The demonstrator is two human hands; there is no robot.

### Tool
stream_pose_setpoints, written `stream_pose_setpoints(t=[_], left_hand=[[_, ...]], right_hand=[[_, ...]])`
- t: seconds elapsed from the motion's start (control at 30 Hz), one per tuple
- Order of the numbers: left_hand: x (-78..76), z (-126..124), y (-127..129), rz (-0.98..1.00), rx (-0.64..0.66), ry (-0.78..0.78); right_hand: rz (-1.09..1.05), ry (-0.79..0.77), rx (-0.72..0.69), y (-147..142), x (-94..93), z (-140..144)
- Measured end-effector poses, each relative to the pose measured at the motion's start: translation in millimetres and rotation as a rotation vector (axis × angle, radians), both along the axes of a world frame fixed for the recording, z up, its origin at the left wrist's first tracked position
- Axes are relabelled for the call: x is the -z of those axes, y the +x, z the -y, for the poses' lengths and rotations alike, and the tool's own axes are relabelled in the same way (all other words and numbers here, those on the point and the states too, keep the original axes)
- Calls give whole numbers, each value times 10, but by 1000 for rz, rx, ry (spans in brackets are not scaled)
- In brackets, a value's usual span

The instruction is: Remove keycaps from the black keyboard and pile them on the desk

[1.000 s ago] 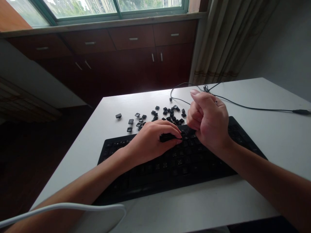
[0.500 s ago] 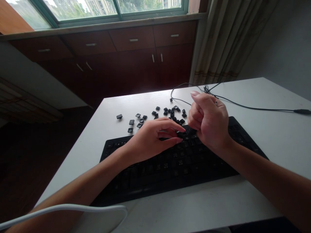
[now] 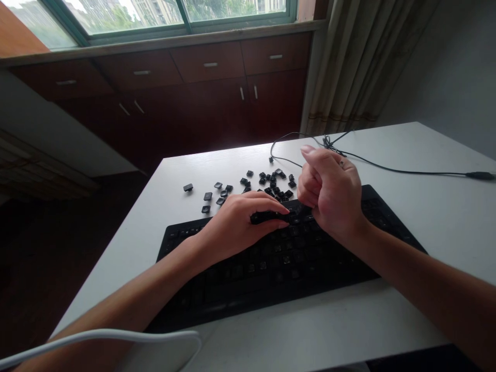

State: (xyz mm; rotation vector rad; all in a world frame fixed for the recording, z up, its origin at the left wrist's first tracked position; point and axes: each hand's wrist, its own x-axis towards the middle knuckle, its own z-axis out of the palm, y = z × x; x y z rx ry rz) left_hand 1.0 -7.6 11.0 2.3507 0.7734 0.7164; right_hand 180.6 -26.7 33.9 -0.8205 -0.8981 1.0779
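A black keyboard (image 3: 240,289) lies on the white table, with several keycaps gone and pale key sockets showing. My left hand (image 3: 248,219) rests over its upper middle, thumb and fingers apart, their tips at the keys; nothing shows between them. Just right of it, my right hand (image 3: 329,191) is closed in a fist above the top rows, thumb up. What the fist holds, if anything, is hidden; a small dark spot shows by the index finger. Behind the keyboard, loose black keycaps (image 3: 207,196) are scattered, some partly hidden behind my left hand.
A thin black cable (image 3: 403,171) runs across the back right of the white table (image 3: 437,217), with a tangled bundle near the rear edge. A white cord (image 3: 116,335) crosses my left forearm at the lower left. Beyond stand brown cabinets (image 3: 209,103) under a window.
The gap between my left thumb and fingers looks wider, and the fingertips have shifted slightly left. My right fist stays in nearly the same place. The whole view has shifted a little.
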Motion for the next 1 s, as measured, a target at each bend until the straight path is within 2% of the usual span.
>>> stream_pose_setpoints(t=[0.2,0.43,0.53,0.73,0.9,1.0], left_hand=[[25,10,17,-8,18,13],[-59,15,-2,-78,70,8],[-60,18,10,-66,52,2],[-66,73,26,-85,46,109],[-70,69,4,-81,31,34],[-36,55,0,-45,-12,47]], right_hand=[[-8,27,-9,0,-5,-6],[-6,21,-11,6,-4,-2],[-16,33,-20,9,7,-6],[-31,44,-2,13,12,-32],[-35,47,-8,24,8,-36],[-28,45,-8,29,10,-42]])
